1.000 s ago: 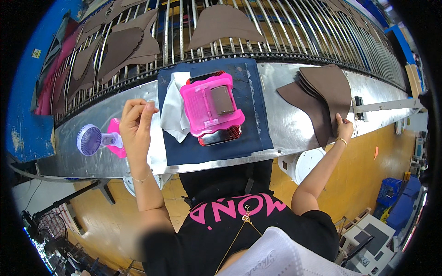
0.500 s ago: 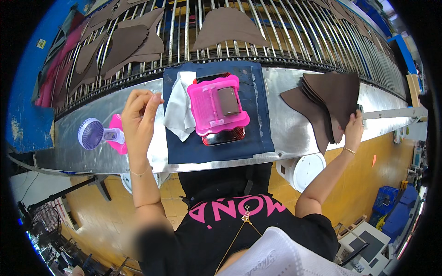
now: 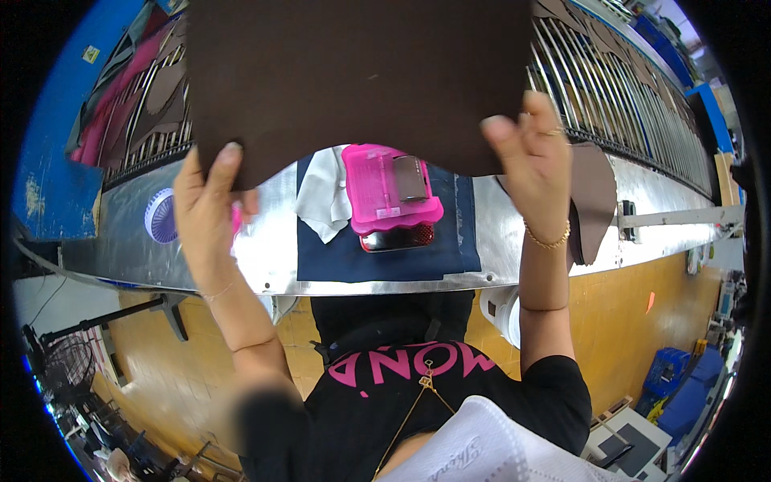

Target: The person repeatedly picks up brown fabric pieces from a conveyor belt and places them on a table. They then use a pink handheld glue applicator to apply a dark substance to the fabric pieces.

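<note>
Brown sheet material [image 3: 361, 80], a large dark piece, is held up close in front of the head camera, filling the upper middle of the view and hiding much of the slatted rack [image 3: 634, 104] behind it. The left hand [image 3: 205, 201] is raised with the forearm coming up from below; its thumb lies over the lower left edge of the sheet and the fingers are closed behind it, so it is pinching that corner. The right hand [image 3: 534, 161] is lifted likewise, wrist bent, a gold bracelet on it, fingers and thumb clamped on the sheet's lower right edge.

Below the sheet lies the shiny metal worktop [image 3: 257, 257]. On it a dark blue mat [image 3: 377, 253] carries a bright pink plastic box [image 3: 389, 189]; a small grey block sits on its top, and what is inside the box cannot be told. A dark red flat item [image 3: 397, 238] peeks out under the box's near edge. A white cloth [image 3: 325, 201] lies crumpled at the mat's left side, just beside the box. A small purple fan [image 3: 161, 217] stands left of the left hand. Right of the right hand, a stack of brown cut pieces [image 3: 593, 201] rests on the worktop.
</note>
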### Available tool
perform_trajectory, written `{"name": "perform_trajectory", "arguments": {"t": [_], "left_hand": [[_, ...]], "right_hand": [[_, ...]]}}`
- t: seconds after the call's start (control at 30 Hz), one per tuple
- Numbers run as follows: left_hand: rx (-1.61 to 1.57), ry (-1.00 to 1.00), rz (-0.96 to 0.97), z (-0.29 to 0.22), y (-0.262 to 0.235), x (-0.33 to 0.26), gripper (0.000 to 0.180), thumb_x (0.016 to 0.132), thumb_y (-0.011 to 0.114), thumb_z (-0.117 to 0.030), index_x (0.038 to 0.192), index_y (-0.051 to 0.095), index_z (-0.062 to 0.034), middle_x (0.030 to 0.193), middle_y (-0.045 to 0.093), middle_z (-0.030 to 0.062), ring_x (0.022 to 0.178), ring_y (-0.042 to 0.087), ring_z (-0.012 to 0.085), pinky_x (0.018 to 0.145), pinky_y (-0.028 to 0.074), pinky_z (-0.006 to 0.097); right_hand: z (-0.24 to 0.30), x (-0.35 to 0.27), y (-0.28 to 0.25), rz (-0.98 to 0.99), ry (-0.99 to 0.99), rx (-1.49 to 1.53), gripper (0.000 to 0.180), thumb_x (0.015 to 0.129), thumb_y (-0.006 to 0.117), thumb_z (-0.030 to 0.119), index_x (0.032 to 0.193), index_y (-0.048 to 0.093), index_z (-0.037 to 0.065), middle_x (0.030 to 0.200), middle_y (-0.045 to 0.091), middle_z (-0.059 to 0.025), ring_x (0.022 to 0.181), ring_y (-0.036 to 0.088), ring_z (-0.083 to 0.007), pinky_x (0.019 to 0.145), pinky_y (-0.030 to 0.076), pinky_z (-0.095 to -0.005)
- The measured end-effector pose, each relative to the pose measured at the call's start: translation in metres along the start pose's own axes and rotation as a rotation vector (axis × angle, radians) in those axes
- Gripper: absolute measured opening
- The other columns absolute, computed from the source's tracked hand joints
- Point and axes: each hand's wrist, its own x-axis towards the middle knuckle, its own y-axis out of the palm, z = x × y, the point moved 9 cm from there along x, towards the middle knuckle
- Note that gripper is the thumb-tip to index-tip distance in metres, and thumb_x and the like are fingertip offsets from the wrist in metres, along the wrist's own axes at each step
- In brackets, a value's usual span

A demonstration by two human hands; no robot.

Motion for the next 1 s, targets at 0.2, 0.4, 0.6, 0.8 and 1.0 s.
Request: {"name": "perform_trajectory", "arguments": {"t": [0.2, 0.4, 0.6, 0.8, 1.0], "left_hand": [[0.273, 0.173, -0.117, -0.024, -0.069, -0.004, 0.022, 0.088, 0.064, -0.017, 0.097, 0.061, 0.0023, 0.07, 0.063, 0.0089, 0.052, 0.055, 0.0106, 0.046, 0.041, 0.02], [0.318, 0.145, -0.033, 0.004, -0.083, -0.006, 0.016, 0.088, 0.062, -0.012, 0.096, 0.062, 0.0016, 0.068, 0.062, 0.0074, 0.053, 0.056, 0.0093, 0.047, 0.041, 0.02], [0.309, 0.055, 0.172, 0.041, -0.022, -0.005, 0.007, 0.087, 0.059, -0.002, 0.087, 0.062, 0.0046, 0.065, 0.052, 0.0011, 0.049, 0.051, 0.0072, 0.043, 0.037, 0.021], [0.657, 0.403, 0.442, 0.026, 0.078, -0.004, 0.005, 0.077, 0.066, -0.003, 0.082, 0.066, -0.0006, 0.066, 0.053, 0.006, 0.054, 0.054, 0.016, 0.048, 0.039, 0.026], [0.747, 0.732, 0.628, 0.005, 0.161, -0.024, 0.012, 0.071, 0.072, -0.009, 0.081, 0.068, -0.0035, 0.073, 0.05, 0.0075, 0.071, 0.052, 0.0232, 0.059, 0.042, 0.033]], "right_hand": [[-0.028, 0.002, 0.063, 0.278, -0.016, -0.134, 0.021, 0.08, 0.069, 0.016, 0.088, 0.058, 0.001, 0.074, 0.059, -0.0146, 0.066, 0.057, -0.0311, 0.059, 0.046, -0.0294], [-0.037, -0.008, 0.059, 0.249, -0.115, -0.263, 0.013, 0.076, 0.069, 0.011, 0.081, 0.06, 0.003, 0.069, 0.057, -0.0137, 0.063, 0.055, -0.0305, 0.056, 0.044, -0.0343], [-0.057, -0.04, 0.004, 0.18, -0.142, -0.383, 0.013, 0.074, 0.067, 0.001, 0.086, 0.067, 0.005, 0.074, 0.062, -0.0111, 0.066, 0.06, -0.0269, 0.06, 0.046, -0.0334], [-0.121, -0.102, -0.067, -0.004, 0.155, -0.251, 0.016, 0.077, 0.061, -0.008, 0.091, 0.065, 0.001, 0.085, 0.066, -0.0096, 0.076, 0.062, -0.0192, 0.071, 0.048, -0.0272], [-0.117, -0.137, -0.158, -0.245, 0.444, -0.262, 0.007, 0.084, 0.062, -0.003, 0.089, 0.059, 0.0, 0.074, 0.058, -0.0002, 0.072, 0.052, -0.0066, 0.068, 0.043, -0.0201]]}}
